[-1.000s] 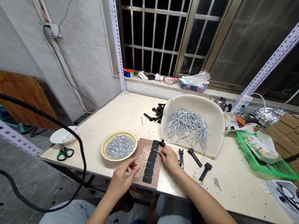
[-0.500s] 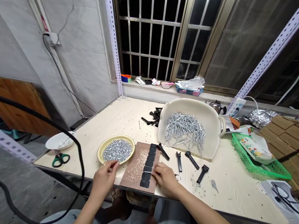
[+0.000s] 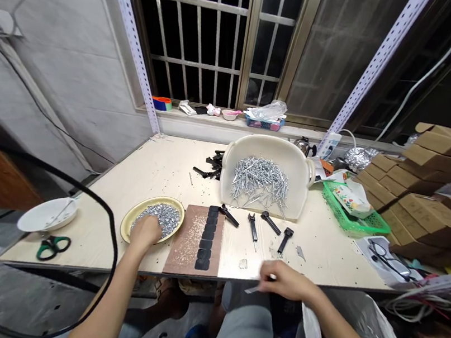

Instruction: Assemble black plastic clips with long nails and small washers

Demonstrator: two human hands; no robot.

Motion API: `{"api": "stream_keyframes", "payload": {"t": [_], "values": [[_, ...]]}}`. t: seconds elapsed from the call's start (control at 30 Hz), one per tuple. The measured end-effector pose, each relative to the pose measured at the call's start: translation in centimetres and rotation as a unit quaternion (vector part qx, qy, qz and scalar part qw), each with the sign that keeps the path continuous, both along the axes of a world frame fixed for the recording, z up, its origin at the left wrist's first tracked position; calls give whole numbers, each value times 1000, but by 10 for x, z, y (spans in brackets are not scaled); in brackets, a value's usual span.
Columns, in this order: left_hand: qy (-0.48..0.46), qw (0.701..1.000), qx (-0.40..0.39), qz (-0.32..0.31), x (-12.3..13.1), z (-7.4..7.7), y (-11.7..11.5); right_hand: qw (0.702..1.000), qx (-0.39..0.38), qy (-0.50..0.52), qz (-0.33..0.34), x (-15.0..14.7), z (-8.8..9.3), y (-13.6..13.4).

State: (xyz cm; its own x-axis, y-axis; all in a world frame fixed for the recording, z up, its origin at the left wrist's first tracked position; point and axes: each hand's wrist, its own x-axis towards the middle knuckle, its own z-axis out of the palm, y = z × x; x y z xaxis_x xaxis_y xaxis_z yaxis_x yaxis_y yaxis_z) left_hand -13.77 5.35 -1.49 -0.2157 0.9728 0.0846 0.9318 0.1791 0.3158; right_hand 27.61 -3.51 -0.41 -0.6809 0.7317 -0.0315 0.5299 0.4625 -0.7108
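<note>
My left hand is down in a yellow bowl of small shiny metal pieces. Its fingers are curled among the pieces and their tips are hidden. My right hand hangs at the table's front edge, fingers pinched on a thin pale strip. Between the hands lies a brown board, sprinkled with tiny light grains, with a column of black rectangular pads along its right side. Several black-handled tools with metal shafts lie beyond my right hand.
A cream basin on its side holds many metal rods. At the left are a white bowl and green-handled scissors. A green basket, glasses and stacked cardboard boxes are at the right. A black cable crosses the left side.
My left hand has moved from the bowl's front rim into the metal pieces. My right hand has left the black pads and moved right to the table edge. The view has shifted right.
</note>
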Motion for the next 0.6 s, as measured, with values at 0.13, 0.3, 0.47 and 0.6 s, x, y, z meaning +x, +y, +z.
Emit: {"api": "stream_keyframes", "payload": {"t": [0.13, 0.3, 0.47, 0.6], "values": [[28, 998, -47, 7, -1, -1, 5, 962, -165, -198, -85, 94, 9, -44], [37, 997, -52, 45, 4, 5, 3, 953, 40, -231, -194, 87, 15, -18], [-77, 989, 76, 96, 4, 12, -7, 945, 221, -234, -61, 56, -8, 46], [-340, 913, 177, 139, 9, 16, -16, 938, 276, -207, 30, 53, -18, 68]]}}
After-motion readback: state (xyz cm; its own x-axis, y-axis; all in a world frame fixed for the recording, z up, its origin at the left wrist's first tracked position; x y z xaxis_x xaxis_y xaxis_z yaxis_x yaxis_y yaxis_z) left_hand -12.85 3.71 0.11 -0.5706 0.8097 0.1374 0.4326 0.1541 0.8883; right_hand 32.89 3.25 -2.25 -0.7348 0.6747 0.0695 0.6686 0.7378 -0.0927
